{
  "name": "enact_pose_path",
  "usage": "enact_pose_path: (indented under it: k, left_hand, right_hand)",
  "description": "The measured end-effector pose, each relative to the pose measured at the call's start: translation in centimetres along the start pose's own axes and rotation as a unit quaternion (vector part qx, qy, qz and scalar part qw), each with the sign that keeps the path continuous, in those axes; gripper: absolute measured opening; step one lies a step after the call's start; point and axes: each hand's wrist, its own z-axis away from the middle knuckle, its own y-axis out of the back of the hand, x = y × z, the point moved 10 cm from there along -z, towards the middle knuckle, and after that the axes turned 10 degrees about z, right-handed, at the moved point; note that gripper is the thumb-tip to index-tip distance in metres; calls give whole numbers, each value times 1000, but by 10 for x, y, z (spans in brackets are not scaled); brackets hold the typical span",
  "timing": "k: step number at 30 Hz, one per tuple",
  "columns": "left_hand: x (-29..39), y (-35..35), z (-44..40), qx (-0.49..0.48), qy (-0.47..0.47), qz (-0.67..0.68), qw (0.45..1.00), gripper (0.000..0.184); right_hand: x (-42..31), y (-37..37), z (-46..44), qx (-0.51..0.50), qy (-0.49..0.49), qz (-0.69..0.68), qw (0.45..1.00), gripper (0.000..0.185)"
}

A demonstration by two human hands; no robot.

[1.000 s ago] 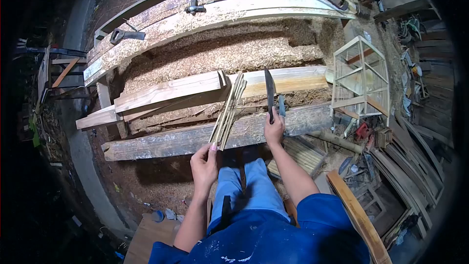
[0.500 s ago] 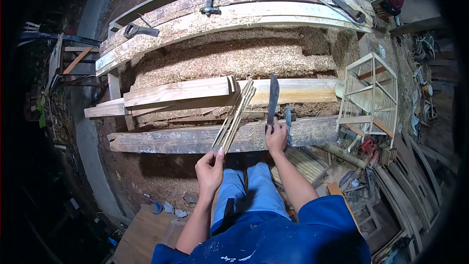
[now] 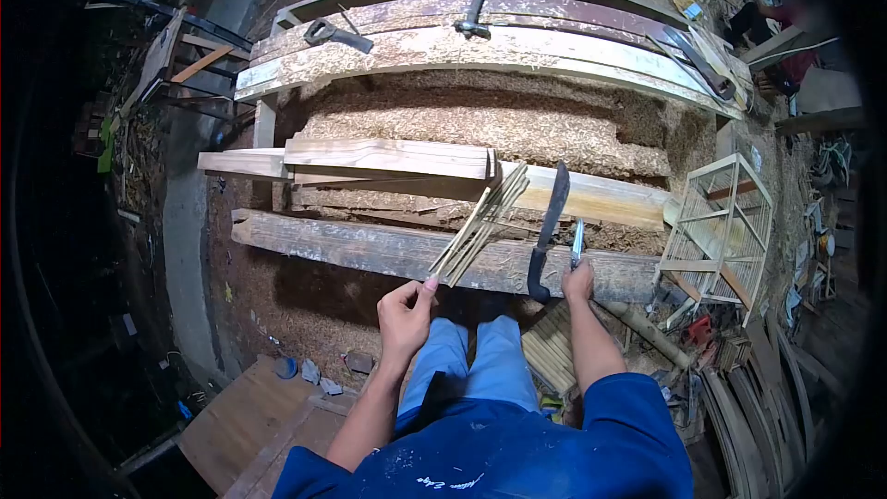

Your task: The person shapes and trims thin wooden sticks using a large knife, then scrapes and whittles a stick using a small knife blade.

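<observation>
Thin wooden sticks lie slanting in a loose bundle across the rough near beam and the boards behind it. My left hand is closed, pinching at the near end of these sticks between thumb and finger. A machete with a black handle rests on the near beam, its blade pointing away from me. Just right of it, my right hand is wrapped round a small knife, whose bright narrow blade points away. The knife's handle is mostly hidden by the fingers.
Stacked planed boards lie left of the sticks. On the far bench are a hand saw, a hammer and another saw. A slatted wooden frame stands at right. Wood shavings cover the middle.
My right hand has let go of the machete, which now lies on the beam, and has taken hold of the small knife to its right. The whole view has shifted.
</observation>
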Motion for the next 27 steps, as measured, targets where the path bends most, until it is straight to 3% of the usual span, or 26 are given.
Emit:
enact_pose_path:
  k: [3,6,8,12,15,17,21,22,23,25,27]
  left_hand:
    - [-19,10,6,-14,11,34,999,43]
    - [-10,30,10,8,-55,63,996,30]
    - [-14,39,12,-14,-21,115,993,23]
    - [-21,70,9,-25,-23,135,990,24]
    - [-23,95,3,-43,-36,153,987,27]
    - [-21,112,-2,-61,-26,167,984,29]
    - [-23,161,-16,-75,-33,145,986,29]
    - [-29,171,-22,-92,-21,166,982,29]
    - [-34,181,-28,-110,-8,187,976,29]
    - [-34,209,-33,-123,-5,195,973,29]
    - [-34,232,-39,-133,-6,203,970,29]
  right_hand:
    - [8,-13,-7,2,-17,-7,1000,39]
    - [2,-4,9,18,-1,-22,1000,43]
    - [12,-11,18,33,-23,-53,998,43]
    - [-21,29,75,51,-48,-155,985,40]
    - [-40,40,92,228,41,-134,963,34]
    - [-56,21,100,112,46,-362,924,29]
    - [-180,89,183,17,145,-439,887,26]
    - [-211,104,200,43,202,-403,891,20]
    - [-226,109,219,43,188,-419,887,25]
    - [-282,136,269,63,244,-322,912,36]
    - [-354,168,342,94,386,-319,860,40]
